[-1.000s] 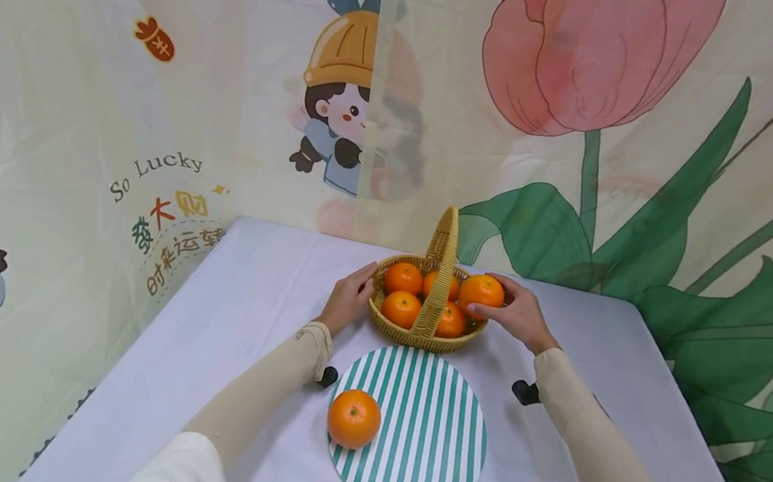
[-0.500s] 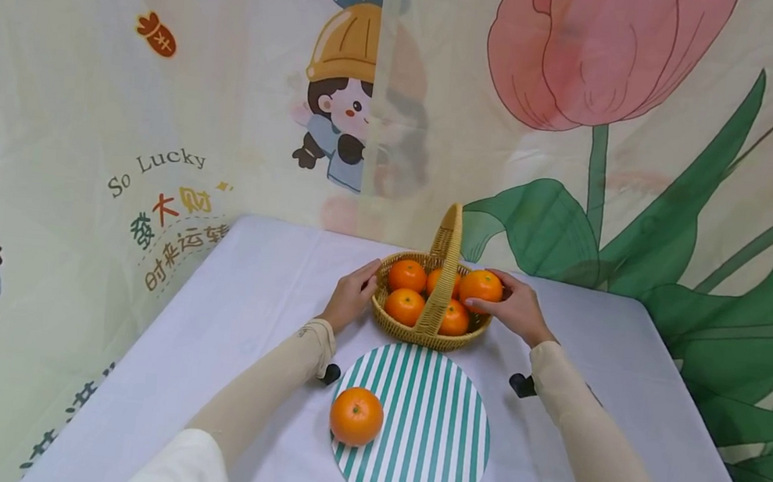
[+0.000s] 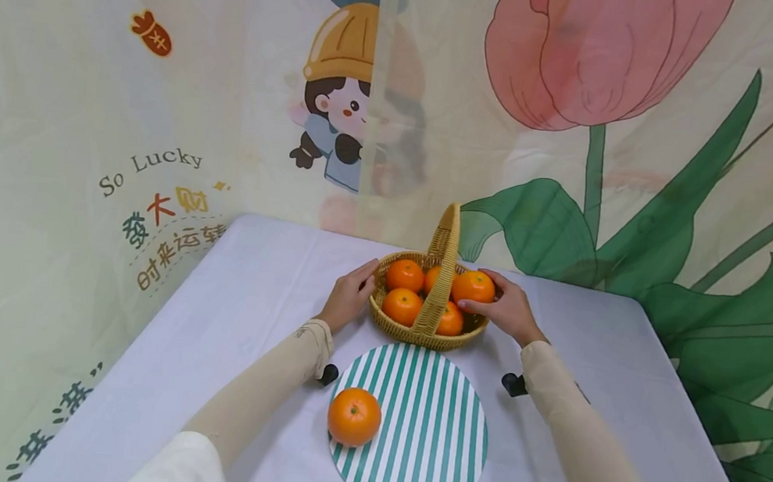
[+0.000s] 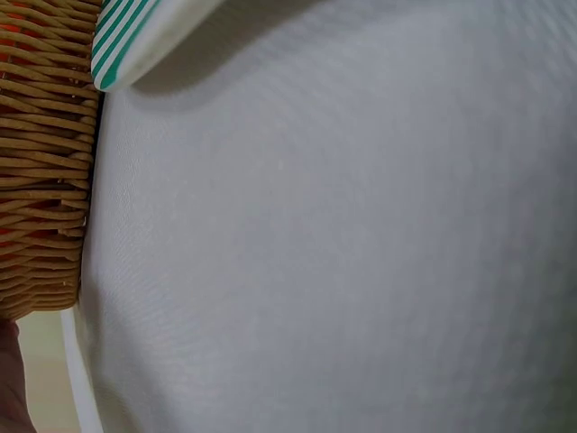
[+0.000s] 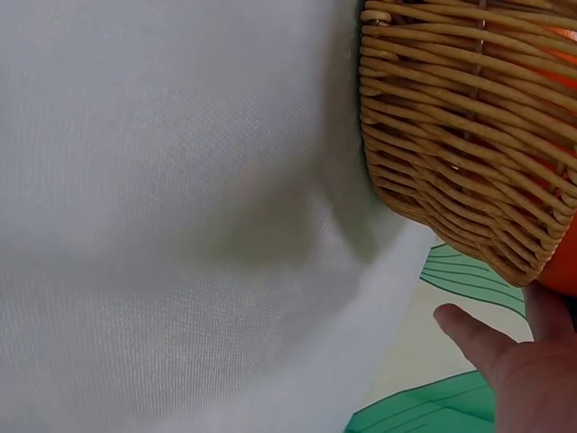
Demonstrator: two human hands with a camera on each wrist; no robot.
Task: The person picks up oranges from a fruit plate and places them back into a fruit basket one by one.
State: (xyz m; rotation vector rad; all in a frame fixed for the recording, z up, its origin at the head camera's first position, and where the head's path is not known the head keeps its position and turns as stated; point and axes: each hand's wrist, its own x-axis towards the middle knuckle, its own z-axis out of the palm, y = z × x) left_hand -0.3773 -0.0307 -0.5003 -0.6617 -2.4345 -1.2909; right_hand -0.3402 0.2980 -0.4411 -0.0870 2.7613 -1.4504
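Observation:
My right hand (image 3: 509,309) holds an orange (image 3: 473,287) at the right side of the wicker basket (image 3: 422,337), thumb on the near side and fingers behind. On the basket's left rim my left hand (image 3: 347,298) grips the wickerwork; part of its fingers is hidden. Inside the basket sit several more oranges (image 3: 401,306), some partly behind the arched handle (image 3: 445,263). Another orange (image 3: 354,417) rests on the left part of a round green-and-white striped plate (image 3: 419,433), in front of the basket. The right wrist view shows the basket's woven side (image 5: 469,126) above the right hand (image 5: 532,379).
A pale cloth covers the table (image 3: 260,298). Behind it hangs a printed fabric backdrop (image 3: 266,103) with flowers and cartoon figures. Black camera mounts (image 3: 514,385) show beneath both wrists. The plate's raised edge (image 4: 171,41) lies close to the basket in the left wrist view.
My right hand and the orange it holds have shifted slightly left and lower, further over the basket. The left hand stays at the rim. The plate and its orange have not moved.

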